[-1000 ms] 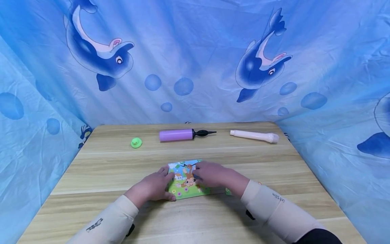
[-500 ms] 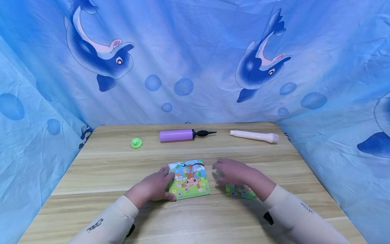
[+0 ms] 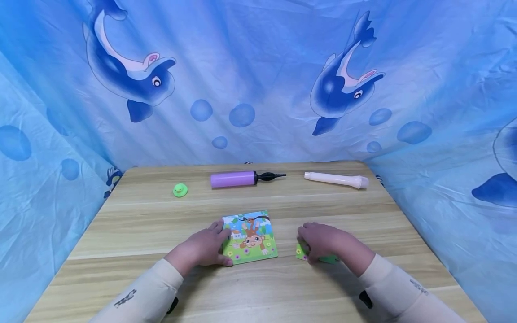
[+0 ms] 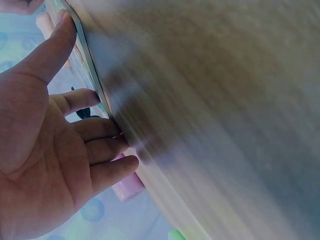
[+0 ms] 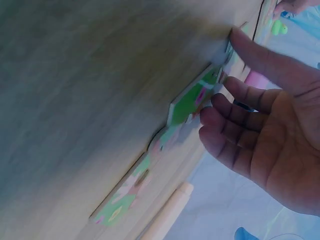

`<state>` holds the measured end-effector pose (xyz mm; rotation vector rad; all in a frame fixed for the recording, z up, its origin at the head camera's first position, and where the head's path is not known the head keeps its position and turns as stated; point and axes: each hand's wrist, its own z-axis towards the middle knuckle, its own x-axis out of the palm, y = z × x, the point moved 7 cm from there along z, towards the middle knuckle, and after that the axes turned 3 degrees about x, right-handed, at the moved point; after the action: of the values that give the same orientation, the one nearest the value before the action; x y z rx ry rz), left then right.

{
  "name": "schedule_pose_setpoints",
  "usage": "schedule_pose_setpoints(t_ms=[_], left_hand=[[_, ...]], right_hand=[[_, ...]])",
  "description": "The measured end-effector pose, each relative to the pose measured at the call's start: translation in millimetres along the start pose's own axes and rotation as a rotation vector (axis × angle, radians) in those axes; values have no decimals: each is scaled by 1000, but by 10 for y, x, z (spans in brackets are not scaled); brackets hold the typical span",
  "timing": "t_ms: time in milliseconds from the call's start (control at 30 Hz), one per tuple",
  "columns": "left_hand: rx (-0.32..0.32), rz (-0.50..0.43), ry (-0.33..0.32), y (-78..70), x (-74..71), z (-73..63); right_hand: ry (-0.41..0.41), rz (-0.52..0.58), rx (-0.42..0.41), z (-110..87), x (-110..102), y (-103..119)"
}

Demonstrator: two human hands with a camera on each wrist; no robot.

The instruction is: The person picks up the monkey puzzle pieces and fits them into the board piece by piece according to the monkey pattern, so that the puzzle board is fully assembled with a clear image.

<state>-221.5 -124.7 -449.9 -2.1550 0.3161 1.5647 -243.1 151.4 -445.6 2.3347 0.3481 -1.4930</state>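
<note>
My left hand rests against the left side of a square picture puzzle showing a monkey hanging from a branch. In the left wrist view its thumb and spread fingers lie along the puzzle's edge. My right hand is low over loose puzzle pieces to the right of that puzzle, hiding much of them. The right wrist view shows green pieces lying in a row. Its thumb and bent fingers stand apart around one piece; whether they touch it is unclear.
Towards the table's back lie a green toy duck, a purple hand pump with a black nozzle, and a pale pink-white stick. Behind the wooden table hangs a blue dolphin curtain.
My right hand has left the picture puzzle, moved right, and come down over the loose pieces. My left hand has stayed at the puzzle's left edge.
</note>
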Motion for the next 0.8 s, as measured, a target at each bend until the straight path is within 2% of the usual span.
schedule_pose_setpoints(t_ms=[200,400,633,800], left_hand=[[-2,-6,-1,2,2,-5],[-3,-6,4,5,7,2],[-4,1,4,16,18,8],[2,4,-3,13,3,-7]], right_hand=[[22,9,-36,60,9,97],[26,71,-87,113,-35,242],[-20,44,-208,252,-136,618],[-27,14,-255,378,-134,922]])
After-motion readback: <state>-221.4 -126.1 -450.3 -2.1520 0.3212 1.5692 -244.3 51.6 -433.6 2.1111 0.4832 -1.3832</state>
